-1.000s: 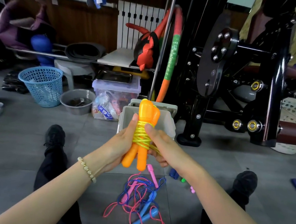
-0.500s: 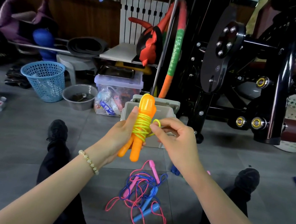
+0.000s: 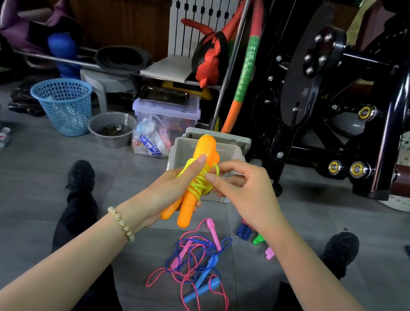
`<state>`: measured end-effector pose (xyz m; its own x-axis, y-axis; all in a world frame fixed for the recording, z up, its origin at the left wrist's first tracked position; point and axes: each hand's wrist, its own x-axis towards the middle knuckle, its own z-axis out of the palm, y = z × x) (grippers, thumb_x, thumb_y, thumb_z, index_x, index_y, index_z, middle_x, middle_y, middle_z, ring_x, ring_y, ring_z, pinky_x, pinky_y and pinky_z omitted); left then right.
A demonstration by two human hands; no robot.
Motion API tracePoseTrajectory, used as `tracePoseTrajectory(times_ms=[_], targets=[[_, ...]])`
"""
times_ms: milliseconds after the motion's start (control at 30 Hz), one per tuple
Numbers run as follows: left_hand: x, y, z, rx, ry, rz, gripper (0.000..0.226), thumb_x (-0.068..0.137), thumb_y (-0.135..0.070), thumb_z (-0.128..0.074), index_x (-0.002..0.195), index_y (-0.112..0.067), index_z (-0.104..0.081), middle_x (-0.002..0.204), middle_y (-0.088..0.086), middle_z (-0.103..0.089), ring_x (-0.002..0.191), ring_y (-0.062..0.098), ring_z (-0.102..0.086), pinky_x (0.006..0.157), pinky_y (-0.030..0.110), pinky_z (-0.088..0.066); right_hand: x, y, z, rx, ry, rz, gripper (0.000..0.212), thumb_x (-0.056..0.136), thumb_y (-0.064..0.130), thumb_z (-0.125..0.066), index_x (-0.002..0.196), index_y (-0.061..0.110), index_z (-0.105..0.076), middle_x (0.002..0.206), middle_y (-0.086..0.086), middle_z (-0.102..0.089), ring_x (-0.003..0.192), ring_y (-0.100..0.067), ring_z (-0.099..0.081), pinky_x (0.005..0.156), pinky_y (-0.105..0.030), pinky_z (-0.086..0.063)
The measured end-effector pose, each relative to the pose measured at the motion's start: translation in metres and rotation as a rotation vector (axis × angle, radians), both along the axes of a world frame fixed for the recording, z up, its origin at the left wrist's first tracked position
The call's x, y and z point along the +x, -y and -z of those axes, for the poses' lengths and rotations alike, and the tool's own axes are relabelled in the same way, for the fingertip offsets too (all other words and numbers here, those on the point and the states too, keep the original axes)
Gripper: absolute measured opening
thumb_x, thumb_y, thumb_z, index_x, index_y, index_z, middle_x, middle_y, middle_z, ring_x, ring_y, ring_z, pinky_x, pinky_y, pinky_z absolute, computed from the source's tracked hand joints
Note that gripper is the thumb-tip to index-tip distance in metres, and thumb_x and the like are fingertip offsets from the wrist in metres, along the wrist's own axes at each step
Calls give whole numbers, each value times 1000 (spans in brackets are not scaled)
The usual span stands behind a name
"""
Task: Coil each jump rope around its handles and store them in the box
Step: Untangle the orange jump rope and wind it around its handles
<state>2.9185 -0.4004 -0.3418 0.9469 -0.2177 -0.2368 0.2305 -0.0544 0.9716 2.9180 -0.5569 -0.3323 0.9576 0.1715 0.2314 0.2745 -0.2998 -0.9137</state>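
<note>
My left hand grips a pair of orange jump-rope handles held upright, with yellow rope coiled round their middle. My right hand pinches the yellow rope's end at the right side of the coil. Just behind the hands stands the open grey box on the floor. Below, a pink jump rope and a blue jump rope lie tangled together on the grey floor between my legs.
More small handles, dark blue, green and pink, lie right of the tangle. A black exercise machine fills the right. A blue basket, a grey bowl and a clear storage bin stand behind.
My right hand has come from under the handles to the coil's right side and now pinches the rope's end. The bundle has tilted slightly and stays in my left hand.
</note>
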Motion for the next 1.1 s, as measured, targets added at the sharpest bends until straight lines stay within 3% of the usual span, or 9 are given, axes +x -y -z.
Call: tracePoseTrajectory(times_ms=[200, 333, 467, 600, 733, 800, 967, 1100], targets=[[2, -3, 2, 37, -55, 64, 76, 67, -74, -48, 108, -11, -64, 75, 7, -67, 57, 15, -60, 59, 28, -51, 1, 0, 3, -59, -70, -113, 11, 85, 14, -67, 90, 5, -63, 67, 0, -55, 53, -5, -57, 57, -20, -51], [1, -6, 3, 2, -101, 149, 76, 71, -74, -54, 112, -11, -63, 92, 17, -69, 60, 15, -59, 60, 28, -51, -2, -1, 9, -27, -69, -110, 13, 89, 11, -61, 96, 0, -60, 68, -8, -55, 55, -5, -56, 59, -18, -50], [1, -10, 3, -49, -121, 143, 67, 71, -67, -52, 102, -9, -65, 77, 7, -63, 57, 15, -55, 54, 26, -49, -11, -6, 14, -19, -31, -124, 10, 88, 12, -63, 90, 3, -59, 65, -8, -58, 58, -10, -60, 61, -20, -52], [4, -10, -3, -120, -113, 124, 66, 67, -66, -54, 102, -11, -65, 76, 8, -60, 54, 15, -54, 51, 24, -48, -14, -9, 8, 175, 15, -37, 8, 82, 7, -68, 89, 4, -64, 69, -8, -58, 56, -11, -61, 59, -21, -53], [5, -9, -2, -184, -139, 100, 62, 65, -66, -55, 100, -16, -66, 72, 3, -58, 51, 13, -50, 48, 22, -46, -12, -11, 7, 57, 90, 8, 14, 79, 13, -74, 90, 10, -66, 76, -1, -61, 64, -19, -64, 66, -42, -57], [4, -8, 0, -209, -161, 96, 60, 67, -67, -53, 97, -17, -65, 71, 2, -56, 51, 13, -49, 46, 21, -45, -13, -13, 8, 13, 113, 15, 14, 78, 15, -75, 88, 12, -66, 83, -4, -64, 68, -20, -65, 68, -45, -56], [5, -5, 2, -192, -178, 102, 70, 68, -71, -51, 104, -12, -66, 72, 5, -58, 53, 13, -51, 48, 22, -47, -12, -15, 8, -26, 173, -8, 12, 75, 14, -77, 80, 9, -68, 78, 6, -60, 64, -11, -60, 60, -19, -49], [7, -6, 1, -73, -120, 80, 88, 60, -80, -49, 105, -7, -66, 74, 12, -60, 57, 17, -56, 57, 28, -49, -7, -13, 9, -107, 161, -1, 14, 78, 19, -75, 79, 9, -65, 76, 5, -59, 64, -11, -57, 59, -15, -42]])
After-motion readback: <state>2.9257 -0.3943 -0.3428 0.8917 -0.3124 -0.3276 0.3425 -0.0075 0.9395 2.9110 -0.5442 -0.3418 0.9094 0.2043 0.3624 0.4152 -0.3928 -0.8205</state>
